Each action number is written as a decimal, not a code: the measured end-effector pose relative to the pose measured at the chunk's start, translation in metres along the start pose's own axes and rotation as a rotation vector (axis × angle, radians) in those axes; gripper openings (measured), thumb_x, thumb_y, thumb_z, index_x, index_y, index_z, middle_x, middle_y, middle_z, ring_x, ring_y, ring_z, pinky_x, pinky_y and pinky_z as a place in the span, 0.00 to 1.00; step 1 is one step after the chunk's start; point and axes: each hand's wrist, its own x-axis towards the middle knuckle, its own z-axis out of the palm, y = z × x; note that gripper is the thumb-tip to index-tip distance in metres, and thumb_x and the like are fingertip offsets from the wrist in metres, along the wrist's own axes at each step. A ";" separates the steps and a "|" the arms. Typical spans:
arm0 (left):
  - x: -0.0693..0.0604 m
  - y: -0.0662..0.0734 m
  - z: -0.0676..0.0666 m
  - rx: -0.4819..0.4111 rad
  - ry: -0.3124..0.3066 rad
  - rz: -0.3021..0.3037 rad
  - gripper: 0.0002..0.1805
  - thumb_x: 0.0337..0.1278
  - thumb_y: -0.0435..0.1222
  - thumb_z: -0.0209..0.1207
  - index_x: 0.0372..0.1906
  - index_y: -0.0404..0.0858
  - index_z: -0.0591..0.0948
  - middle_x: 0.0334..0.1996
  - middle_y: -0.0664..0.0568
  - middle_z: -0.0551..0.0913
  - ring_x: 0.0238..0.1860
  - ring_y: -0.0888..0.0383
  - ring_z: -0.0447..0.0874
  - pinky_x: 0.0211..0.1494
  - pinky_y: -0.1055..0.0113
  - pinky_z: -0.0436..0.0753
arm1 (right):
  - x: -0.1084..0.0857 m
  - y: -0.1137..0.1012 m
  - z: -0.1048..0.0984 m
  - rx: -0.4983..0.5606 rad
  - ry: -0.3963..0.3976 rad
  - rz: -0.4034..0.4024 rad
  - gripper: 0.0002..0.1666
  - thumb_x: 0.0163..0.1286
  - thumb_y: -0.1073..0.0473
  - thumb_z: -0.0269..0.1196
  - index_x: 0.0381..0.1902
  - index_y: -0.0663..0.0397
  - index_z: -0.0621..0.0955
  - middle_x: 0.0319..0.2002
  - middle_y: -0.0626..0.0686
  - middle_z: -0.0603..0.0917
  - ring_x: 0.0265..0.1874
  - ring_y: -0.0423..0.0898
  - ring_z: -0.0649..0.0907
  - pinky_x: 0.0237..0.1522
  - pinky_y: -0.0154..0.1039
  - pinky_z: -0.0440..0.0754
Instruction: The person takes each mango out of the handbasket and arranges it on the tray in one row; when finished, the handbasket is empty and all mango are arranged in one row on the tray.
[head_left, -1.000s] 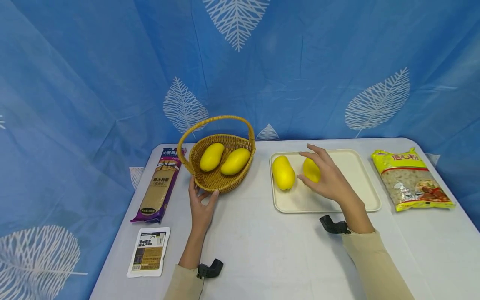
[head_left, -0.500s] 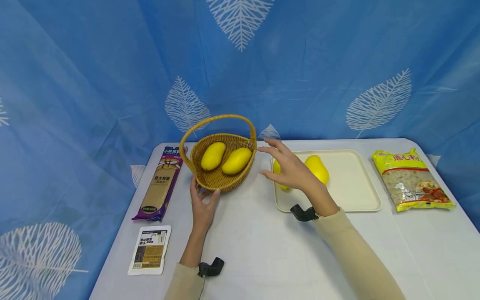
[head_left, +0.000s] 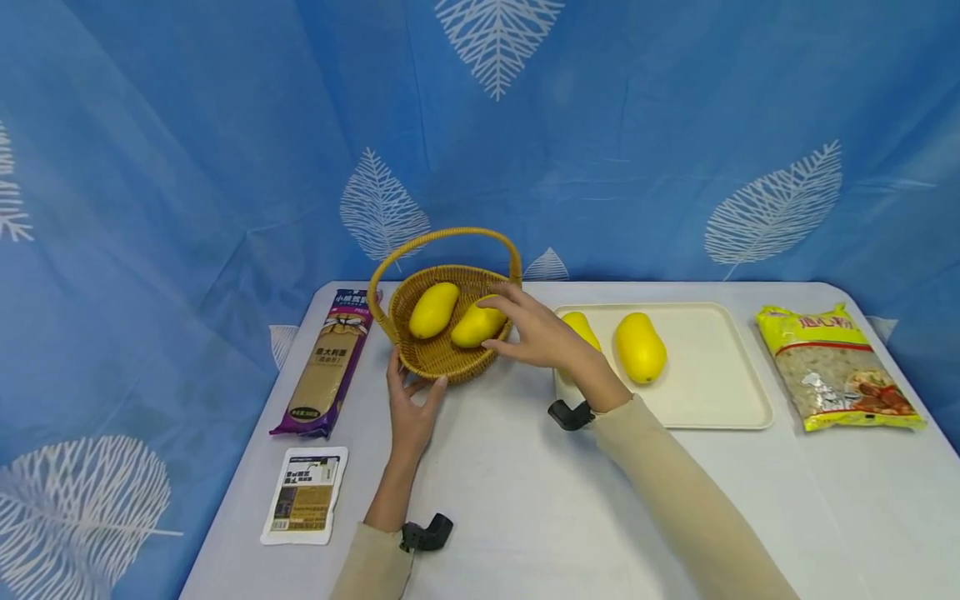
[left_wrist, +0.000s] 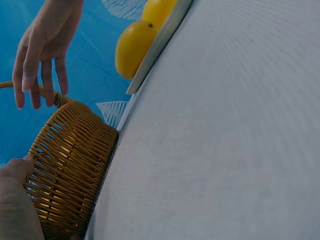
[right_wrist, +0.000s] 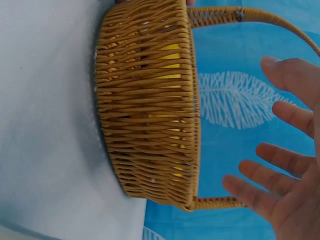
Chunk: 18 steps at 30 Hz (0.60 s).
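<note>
- I have the left hand (head_left: 412, 417) gripping the near side of the wicker basket (head_left: 435, 358), thumb at the rim, other fingers low on the wall, partly hidden
- Right hand (head_left: 536, 333) hangs over the basket's right rim, fingers spread, nothing in it; right wrist view shows a gap between it and the wicker
- The two hands are apart
- Right mango (head_left: 475, 325) lies in the basket beneath the right hand's fingers, no clear contact that I can see; left mango (head_left: 433, 310) lies beside it
- Tray (head_left: 720, 358) bears two more: inner mango (head_left: 582, 329), partly behind the right arm, and outer mango (head_left: 641, 348), in full view
- Step in hand, my read: reaching for the right mango, grasp not made yet
- Next move, I reckon: lower the right hand, close thumb and fingers on either side of the fruit, lift past the rim, stay off the handle (head_left: 457, 231)
- I'd want the left hand bracing meanwhile; light wicker could slide or tip
</note>
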 end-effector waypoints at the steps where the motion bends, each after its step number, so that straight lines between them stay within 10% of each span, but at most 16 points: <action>1: 0.000 0.000 0.000 0.002 -0.001 0.000 0.48 0.62 0.33 0.62 0.77 0.32 0.44 0.74 0.31 0.50 0.69 0.33 0.59 0.65 0.39 0.70 | 0.001 0.001 0.001 0.000 -0.011 0.010 0.33 0.66 0.51 0.67 0.66 0.53 0.72 0.70 0.60 0.66 0.67 0.58 0.70 0.64 0.54 0.75; 18: -0.002 0.000 0.001 0.016 -0.002 0.008 0.48 0.62 0.32 0.63 0.77 0.31 0.44 0.73 0.30 0.50 0.69 0.32 0.59 0.65 0.39 0.71 | 0.028 -0.001 0.021 -0.108 -0.092 0.085 0.31 0.67 0.46 0.65 0.65 0.45 0.73 0.65 0.53 0.71 0.62 0.52 0.74 0.61 0.51 0.78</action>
